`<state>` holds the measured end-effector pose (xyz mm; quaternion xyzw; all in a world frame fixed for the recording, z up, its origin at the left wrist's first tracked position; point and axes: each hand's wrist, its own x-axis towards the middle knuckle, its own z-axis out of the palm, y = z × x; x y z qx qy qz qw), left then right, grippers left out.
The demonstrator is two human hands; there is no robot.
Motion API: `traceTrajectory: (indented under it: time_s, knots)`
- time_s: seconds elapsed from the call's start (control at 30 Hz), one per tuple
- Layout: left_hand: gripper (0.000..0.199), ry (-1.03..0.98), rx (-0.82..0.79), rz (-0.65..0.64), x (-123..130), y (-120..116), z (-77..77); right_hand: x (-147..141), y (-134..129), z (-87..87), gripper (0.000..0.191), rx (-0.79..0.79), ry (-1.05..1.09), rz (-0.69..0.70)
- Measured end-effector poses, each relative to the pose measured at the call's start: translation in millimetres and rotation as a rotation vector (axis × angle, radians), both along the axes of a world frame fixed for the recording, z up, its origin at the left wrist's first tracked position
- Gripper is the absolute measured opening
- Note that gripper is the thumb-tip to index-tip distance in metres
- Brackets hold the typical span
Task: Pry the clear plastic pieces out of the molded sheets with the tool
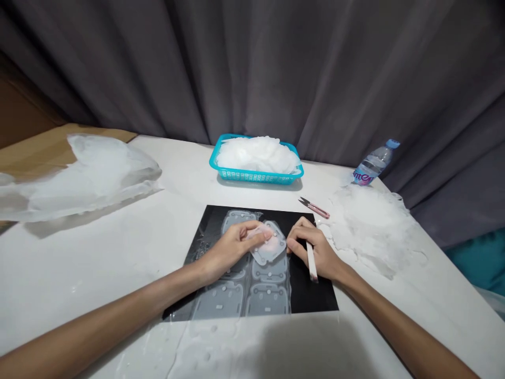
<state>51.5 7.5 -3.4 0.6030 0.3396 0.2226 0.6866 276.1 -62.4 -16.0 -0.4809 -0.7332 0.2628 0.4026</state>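
My left hand (246, 239) grips a translucent moulded sheet piece (267, 253) with small round bumps, thumb on top and fingers underneath. Closed around a slim white-handled tool (311, 263), my right hand (310, 245) is at the right edge of that piece. The tool's working tip is hidden by the fingers, so its kind does not show. Beneath both hands lies a black mat (315, 300). On it rests a translucent moulded sheet (268, 300) with several panels, partly covered by the left hand and the raised piece.
A turquoise basket (256, 178) of white material stands behind the mat. Pink-handled thread snips (315, 208) lie right of it, near a heap of clear scraps (371, 226) and a water bottle (373, 163). A plastic bag (87, 179) and cardboard (23, 147) are at left.
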Motion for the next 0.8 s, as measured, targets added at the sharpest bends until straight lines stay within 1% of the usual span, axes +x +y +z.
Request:
traceTrajectory:
  time_s: [0.07, 0.1, 0.17, 0.23, 0.33, 0.4, 0.5, 0.7, 0.8]
  knots:
    - [0.037, -0.007, 0.022, 0.047, 0.2, -1.3, -2.9, -0.7, 0.9, -0.4, 0.037, 0.023, -0.014, -0.008]
    - [0.037, -0.009, 0.032, 0.049, 0.4, -1.6, -3.8, -0.7, 1.8, -0.6, 0.037, 0.036, -0.020, -0.036]
    - [0.037, -0.004, 0.050, 0.016, 0.8, -2.1, -4.4, -0.7, 3.9, -0.5, 0.033, 0.050, -0.014, -0.104]
    - [0.038, 0.041, 0.092, -0.024, 1.0, -2.7, -3.7, -1.8, 5.1, 0.8, 0.031, 0.011, -0.001, -0.126]
    - [0.038, 0.138, 0.209, -0.097, 1.1, -4.6, -2.1, -6.3, 3.4, 3.6, 0.029, -0.075, -0.003, -0.069]
    - [0.034, 0.192, 0.277, -0.160, 1.1, -6.3, -1.7, -10.1, 0.3, 4.9, 0.022, -0.090, -0.009, -0.053]
    - [0.026, 0.220, 0.329, -0.219, 1.4, -8.2, -1.4, -13.3, -4.2, 5.5, 0.015, -0.095, 0.010, -0.046]
    - [0.038, 0.273, 0.461, -0.216, 0.1, -8.4, 1.4, -8.3, -7.0, 10.1, 0.013, -0.120, 0.061, -0.039]
    - [0.036, 0.257, 0.518, -0.249, -2.1, -8.4, 0.9, -2.7, -8.1, 15.6, 0.012, -0.198, 0.014, 0.009]
